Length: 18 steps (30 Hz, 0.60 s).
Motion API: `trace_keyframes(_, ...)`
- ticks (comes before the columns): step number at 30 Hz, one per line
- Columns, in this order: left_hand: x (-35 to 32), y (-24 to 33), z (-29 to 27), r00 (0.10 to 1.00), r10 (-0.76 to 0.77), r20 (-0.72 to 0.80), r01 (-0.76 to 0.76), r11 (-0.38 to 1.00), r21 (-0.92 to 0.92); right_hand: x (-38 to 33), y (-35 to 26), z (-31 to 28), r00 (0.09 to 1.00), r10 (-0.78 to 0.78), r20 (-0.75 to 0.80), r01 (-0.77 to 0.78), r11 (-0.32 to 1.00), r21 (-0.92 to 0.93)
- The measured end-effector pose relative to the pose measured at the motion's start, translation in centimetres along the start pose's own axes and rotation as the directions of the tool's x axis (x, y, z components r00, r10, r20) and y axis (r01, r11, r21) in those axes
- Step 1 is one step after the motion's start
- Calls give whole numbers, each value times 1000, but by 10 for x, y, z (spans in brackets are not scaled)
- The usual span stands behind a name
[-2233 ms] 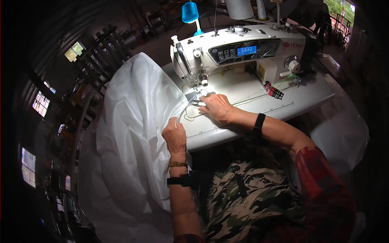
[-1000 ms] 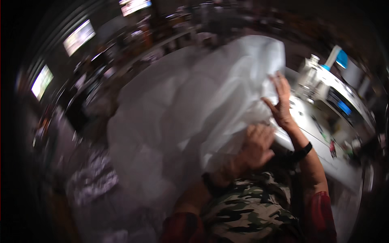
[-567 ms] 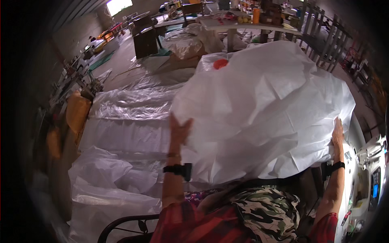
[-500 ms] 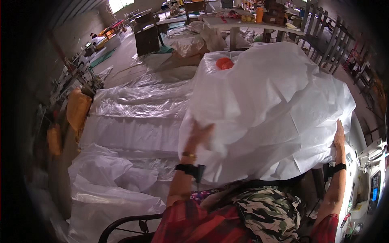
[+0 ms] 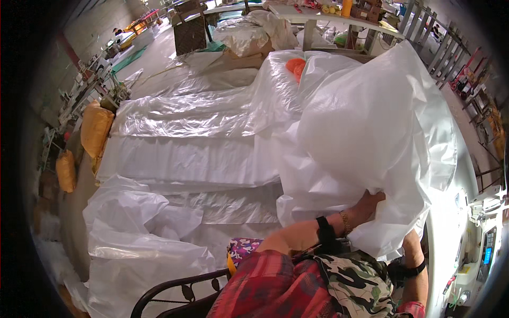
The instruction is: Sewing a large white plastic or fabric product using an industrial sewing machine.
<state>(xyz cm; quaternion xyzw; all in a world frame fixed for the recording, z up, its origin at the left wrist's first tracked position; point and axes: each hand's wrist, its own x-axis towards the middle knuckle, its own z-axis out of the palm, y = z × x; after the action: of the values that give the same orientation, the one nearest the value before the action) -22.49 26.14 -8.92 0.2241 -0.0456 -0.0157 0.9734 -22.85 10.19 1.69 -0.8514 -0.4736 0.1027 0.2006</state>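
A large white, translucent plastic sheet (image 5: 366,122) billows up in front of me on the right, its folds gathered toward my lap. My left hand (image 5: 366,208) reaches across my body and is closed on the near part of it, fingertips partly lost in the folds. Low on the right, my right hand (image 5: 411,243) is against the sheet's lower edge; the plastic covers most of its fingers, so its grip is hidden. Beside it stands a white sewing machine (image 5: 482,233) with a small lit blue display.
More white plastic sheeting (image 5: 180,153) lies in layers to the left, with a crumpled heap (image 5: 132,212) nearer me. An orange-red bundle (image 5: 296,68) shows at the far edge. Yellow sacks (image 5: 96,127) stand at left. A black metal chair rail (image 5: 177,283) curves beside me. Behind is a table (image 5: 318,16).
My left hand has swept right across the sheet and closed on it. My right hand has come down and nearer. The sheet's left side has been drawn rightward, uncovering layers beneath.
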Motion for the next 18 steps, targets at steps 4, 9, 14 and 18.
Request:
trace_keyframes(4, 6, 13, -29, 934, 54, -354, -30, 997, 72, 11, -27, -12, 998, 61, 28, -63, 995, 74)
trace_keyframes(9, -27, 134, -102, 745, 472, -471, -263, 857, 443, -19, -30, -51, 939, 209, -273, -84, 910, 406)
trace_keyframes(14, -141, 345, -153, 327, 897, -298, -279, 393, 876, -46, 11, -88, 836, 355, -418, -119, 861, 494)
trace_keyframes(18, -277, 470, -160, -35, 993, -113, 48, 114, 992, -34, 67, -90, 782, 255, -569, 186, 776, 603)
